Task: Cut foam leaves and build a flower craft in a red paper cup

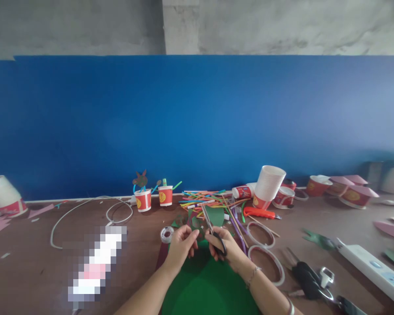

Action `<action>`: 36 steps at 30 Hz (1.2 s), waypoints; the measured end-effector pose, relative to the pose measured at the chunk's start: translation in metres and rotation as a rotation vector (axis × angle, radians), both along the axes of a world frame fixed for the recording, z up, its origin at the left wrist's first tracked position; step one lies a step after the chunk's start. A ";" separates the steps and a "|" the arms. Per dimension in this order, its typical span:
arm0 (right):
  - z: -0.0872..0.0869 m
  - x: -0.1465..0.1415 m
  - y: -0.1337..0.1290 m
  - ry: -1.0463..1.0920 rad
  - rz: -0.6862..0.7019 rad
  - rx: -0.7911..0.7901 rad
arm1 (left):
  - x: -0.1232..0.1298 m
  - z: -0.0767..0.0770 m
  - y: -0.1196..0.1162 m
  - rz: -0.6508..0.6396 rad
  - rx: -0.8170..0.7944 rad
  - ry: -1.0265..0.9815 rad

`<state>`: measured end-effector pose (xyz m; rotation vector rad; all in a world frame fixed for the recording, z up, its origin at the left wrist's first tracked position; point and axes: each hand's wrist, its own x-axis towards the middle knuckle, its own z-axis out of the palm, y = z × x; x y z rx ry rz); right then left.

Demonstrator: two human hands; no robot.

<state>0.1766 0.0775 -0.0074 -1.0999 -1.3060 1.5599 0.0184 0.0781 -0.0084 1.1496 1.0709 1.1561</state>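
My right hand point(225, 245) is wrapped round a pair of scissors point(219, 240) with dark handles, their blades pointing up and away. To its left, my left hand point(183, 243) has its fingers curled and thumb pressed in; what they pinch, if anything, I cannot make out. Below both hands lies a large green sheet of paper point(206, 284), close to my body. Just beyond the scissor blades are dark green paper scraps point(215, 215). A small roll of clear tape point(167, 235) sits beside my left hand.
Behind are colourful pipe cleaners point(197, 199), red paper cups point(143, 200), a tall cup stack point(269, 186) and an orange utility knife point(261, 213). Tape rings point(265, 264), keys point(307, 278) and a white power strip point(376, 267) lie right. A blurred-out device point(98, 262) lies left.
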 end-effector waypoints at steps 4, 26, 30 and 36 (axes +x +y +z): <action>-0.001 -0.003 0.000 -0.064 -0.036 0.025 | 0.001 -0.003 -0.001 -0.054 0.006 0.029; 0.003 -0.025 -0.013 -0.096 0.068 0.153 | 0.008 0.002 -0.004 0.174 -0.096 -0.157; 0.003 -0.024 -0.012 -0.082 0.086 0.148 | 0.007 0.000 -0.004 0.160 -0.098 -0.165; 0.004 -0.026 -0.014 -0.095 0.072 0.141 | 0.007 0.002 -0.005 0.110 -0.098 -0.163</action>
